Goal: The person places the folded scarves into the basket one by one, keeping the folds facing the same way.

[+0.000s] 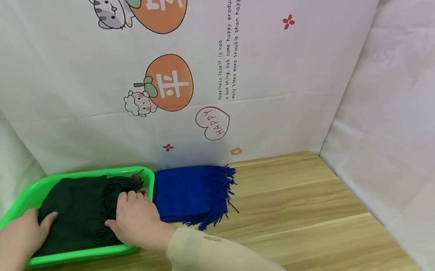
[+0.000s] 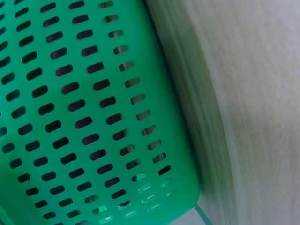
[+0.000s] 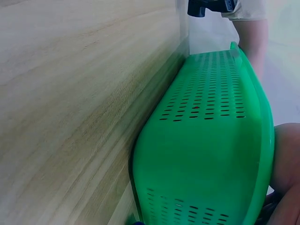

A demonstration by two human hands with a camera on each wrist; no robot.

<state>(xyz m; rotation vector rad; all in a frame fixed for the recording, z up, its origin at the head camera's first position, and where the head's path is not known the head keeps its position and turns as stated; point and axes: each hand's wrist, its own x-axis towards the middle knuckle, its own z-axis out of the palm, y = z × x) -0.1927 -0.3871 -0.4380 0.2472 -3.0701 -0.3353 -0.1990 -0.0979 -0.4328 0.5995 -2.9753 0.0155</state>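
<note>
A folded dark green scarf [image 1: 71, 208] lies in a green plastic basket [image 1: 86, 254], its fringe toward the basket's right end. My left hand [image 1: 19, 238] holds the scarf's left edge with the thumb on top; the other fingertips are hidden. My right hand [image 1: 136, 218] grips the fringed end near the right rim, fingers bent down over it. In the right wrist view, part of the right hand [image 3: 287, 159] shows beside the rim. The left wrist view has only the basket's perforated side [image 2: 79, 117], with dark reddish cloth behind its holes.
A folded blue scarf [image 1: 183, 191] with fringe lies on the wooden table [image 1: 290, 209], right beside the basket. Behind stands a white printed cloth wall [image 1: 265, 113], and more white cloth hangs at both sides. Some reddish, patterned fabric [image 1: 139, 175] peeks out under the dark green fringe.
</note>
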